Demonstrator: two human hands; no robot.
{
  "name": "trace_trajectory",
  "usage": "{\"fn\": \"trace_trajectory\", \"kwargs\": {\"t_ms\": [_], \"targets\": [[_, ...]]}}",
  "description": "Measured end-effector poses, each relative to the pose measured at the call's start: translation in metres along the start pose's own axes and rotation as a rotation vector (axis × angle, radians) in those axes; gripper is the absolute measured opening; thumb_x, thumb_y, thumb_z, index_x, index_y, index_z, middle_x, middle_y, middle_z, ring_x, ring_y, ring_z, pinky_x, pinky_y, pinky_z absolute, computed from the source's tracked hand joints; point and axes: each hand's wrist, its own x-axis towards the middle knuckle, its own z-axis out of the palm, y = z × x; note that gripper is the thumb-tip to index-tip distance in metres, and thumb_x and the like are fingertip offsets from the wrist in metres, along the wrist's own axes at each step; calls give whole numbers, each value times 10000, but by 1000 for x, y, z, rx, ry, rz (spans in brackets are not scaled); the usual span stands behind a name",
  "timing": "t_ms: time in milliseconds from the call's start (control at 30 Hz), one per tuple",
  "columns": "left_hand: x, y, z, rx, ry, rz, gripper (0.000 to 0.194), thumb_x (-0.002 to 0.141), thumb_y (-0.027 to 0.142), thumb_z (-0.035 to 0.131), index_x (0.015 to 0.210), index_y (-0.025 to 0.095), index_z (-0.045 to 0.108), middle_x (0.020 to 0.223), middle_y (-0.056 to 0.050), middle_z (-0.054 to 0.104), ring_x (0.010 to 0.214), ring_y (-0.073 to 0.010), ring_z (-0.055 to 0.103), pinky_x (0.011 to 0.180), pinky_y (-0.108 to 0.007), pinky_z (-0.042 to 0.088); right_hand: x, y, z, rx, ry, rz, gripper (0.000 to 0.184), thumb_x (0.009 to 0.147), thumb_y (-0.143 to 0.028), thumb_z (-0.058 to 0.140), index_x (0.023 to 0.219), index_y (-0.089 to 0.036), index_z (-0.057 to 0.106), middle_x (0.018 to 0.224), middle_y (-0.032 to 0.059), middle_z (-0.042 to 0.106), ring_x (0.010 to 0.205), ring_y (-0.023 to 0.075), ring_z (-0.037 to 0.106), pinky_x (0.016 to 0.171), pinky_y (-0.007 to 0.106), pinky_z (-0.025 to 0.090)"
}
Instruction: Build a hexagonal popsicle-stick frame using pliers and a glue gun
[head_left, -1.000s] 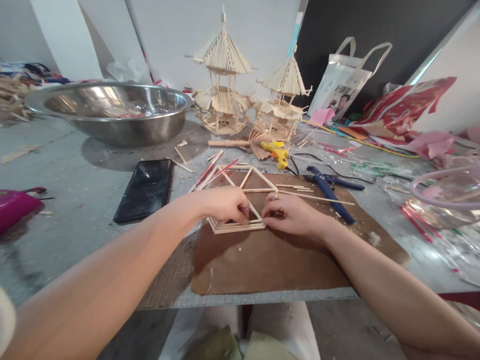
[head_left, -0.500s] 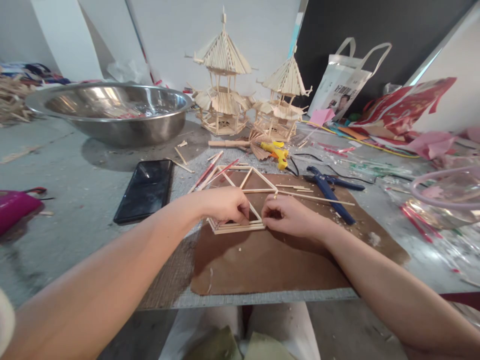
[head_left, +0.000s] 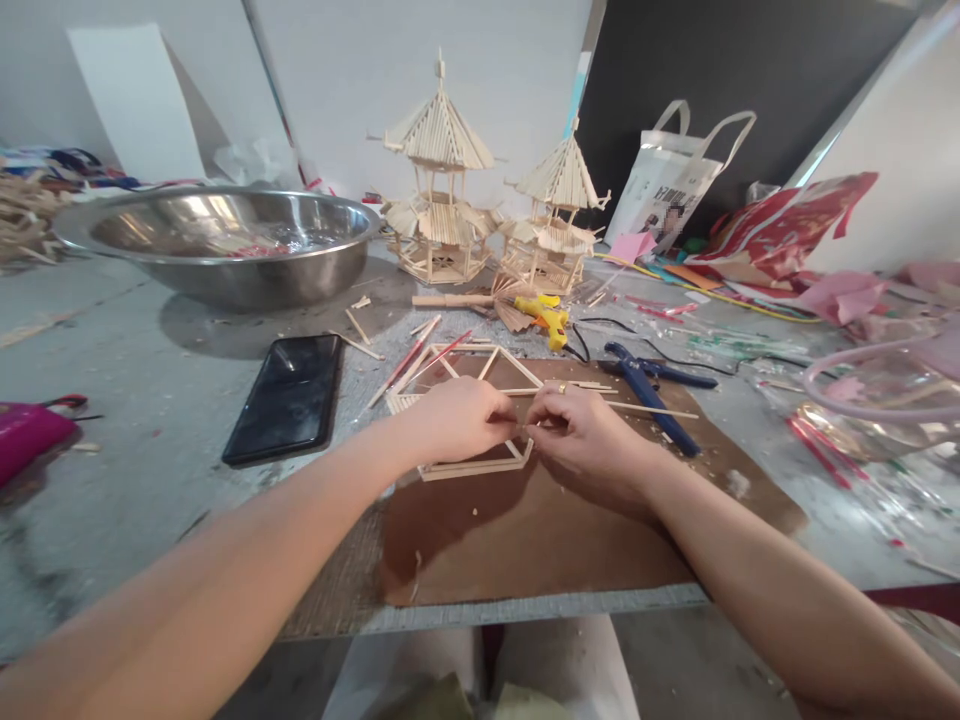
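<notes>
A flat hexagonal frame of thin wooden sticks (head_left: 480, 465) lies on a brown mat (head_left: 540, 530). My left hand (head_left: 457, 420) rests on the frame's near half with its fingers curled and pinched toward the middle. My right hand (head_left: 581, 435), a ring on one finger, is closed in a pinch facing the left hand's fingertips, just above the frame's near right corner. What the fingertips hold between them is too small to make out. Loose sticks (head_left: 637, 405) lie just beyond the right hand.
Two stick-built pagoda models (head_left: 442, 180) (head_left: 559, 215) stand at the back. A large steel bowl (head_left: 225, 240) sits at the left, a black phone (head_left: 289, 395) beside the mat. A yellow glue gun (head_left: 547, 320), blue pliers (head_left: 649, 385), a clear plastic bowl (head_left: 885, 390) and paper bags lie to the right.
The view has tipped slightly so everything sits lower. Both hands stay on the frame; their fingertips have come closer together over its near right part.
</notes>
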Motion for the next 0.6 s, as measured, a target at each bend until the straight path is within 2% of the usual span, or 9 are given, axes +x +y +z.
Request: {"fn": "trace_trajectory", "kwargs": {"t_ms": [267,600], "targets": [[-2,9,4,103,129,43,320,828,300,360,875,197,659,844,-65,670,778,-183,584,629,-264,384,1,5,1,-30,132,-49,93,743,-155,492,683,-172,561,694,20,535,660,114,500,623,226,378],[0,6,9,227,241,71,302,831,295,379,803,202,665,756,-55,671,719,-191,601,568,-265,386,3,5,0,-25,158,-103,104,747,-144,500,716,-166,597,729,31,573,672,108,535,623,215,411]]}}
